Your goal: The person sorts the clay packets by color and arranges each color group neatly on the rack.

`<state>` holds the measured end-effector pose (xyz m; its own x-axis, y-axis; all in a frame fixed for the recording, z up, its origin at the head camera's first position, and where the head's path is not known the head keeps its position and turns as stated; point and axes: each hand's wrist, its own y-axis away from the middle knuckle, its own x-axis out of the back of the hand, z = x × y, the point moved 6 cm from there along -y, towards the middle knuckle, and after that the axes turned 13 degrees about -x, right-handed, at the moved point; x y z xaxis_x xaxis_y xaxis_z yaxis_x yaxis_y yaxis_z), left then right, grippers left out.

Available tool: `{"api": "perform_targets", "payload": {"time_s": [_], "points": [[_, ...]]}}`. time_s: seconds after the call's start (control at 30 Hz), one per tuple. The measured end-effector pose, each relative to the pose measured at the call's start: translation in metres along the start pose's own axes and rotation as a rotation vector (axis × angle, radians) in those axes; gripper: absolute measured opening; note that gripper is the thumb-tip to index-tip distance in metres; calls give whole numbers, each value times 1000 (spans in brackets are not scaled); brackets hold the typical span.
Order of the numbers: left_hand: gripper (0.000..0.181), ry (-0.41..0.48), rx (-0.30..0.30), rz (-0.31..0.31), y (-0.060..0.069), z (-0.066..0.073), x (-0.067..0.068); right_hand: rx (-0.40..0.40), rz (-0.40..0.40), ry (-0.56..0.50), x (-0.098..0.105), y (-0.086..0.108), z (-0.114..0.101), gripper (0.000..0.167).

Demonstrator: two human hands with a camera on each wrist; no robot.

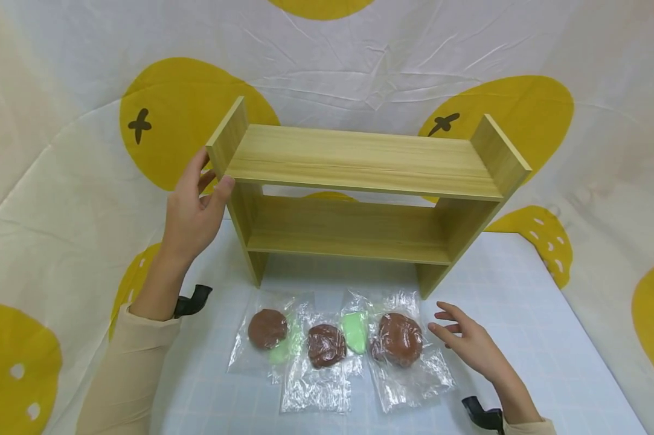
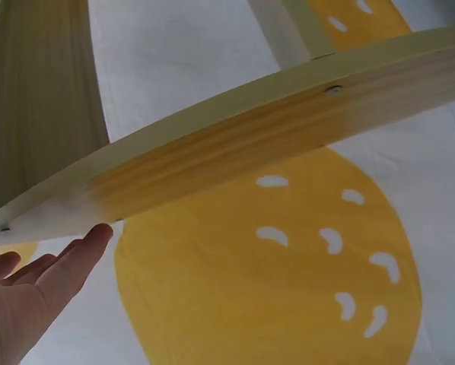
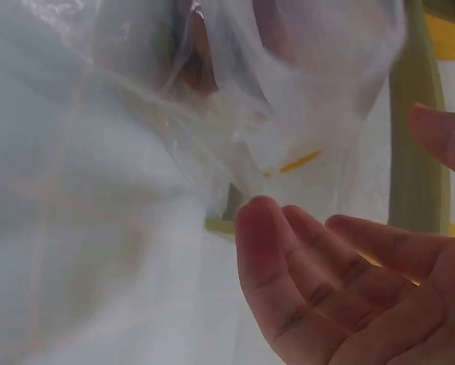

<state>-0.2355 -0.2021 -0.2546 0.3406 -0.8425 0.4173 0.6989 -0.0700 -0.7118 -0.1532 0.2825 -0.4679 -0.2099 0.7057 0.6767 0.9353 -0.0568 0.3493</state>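
A light wooden two-tier shelf (image 1: 354, 158) stands upright on the table. At its upper left side panel (image 2: 212, 163) is my left hand (image 1: 193, 214), thumb by the front edge and fingers along the outer face. In the left wrist view the fingers (image 2: 71, 262) are extended at the panel's edge; firm contact is hard to tell. My right hand (image 1: 470, 341) hovers right of the clear plastic bags, fingers relaxed, holding nothing. Those bags contain brown round lumps (image 1: 400, 339), (image 1: 327, 345), (image 1: 267, 328) and light green pieces (image 1: 354, 332).
Under everything lies a pale checked cloth on the table (image 1: 500, 272). A white curtain with yellow shapes (image 1: 359, 72) hangs behind and at both sides. Black curved pieces (image 1: 193, 300) sit at both wrists. The bags lie just in front of the shelf's feet.
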Motion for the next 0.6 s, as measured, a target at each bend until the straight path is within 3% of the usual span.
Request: {"api": "perform_targets", "payload": {"time_s": [0.2,0.4,0.6], "points": [[49,75,13,24,-10,0,-5,-9,-106,-115,-11,1,2,65],[44,105,-1,57,-12,-3,-7,12,-101,-143,-12,3,0,62],[45,168,-3,70,-11,-3,-6,-32,-103,-174,-15,3,3,59]]}}
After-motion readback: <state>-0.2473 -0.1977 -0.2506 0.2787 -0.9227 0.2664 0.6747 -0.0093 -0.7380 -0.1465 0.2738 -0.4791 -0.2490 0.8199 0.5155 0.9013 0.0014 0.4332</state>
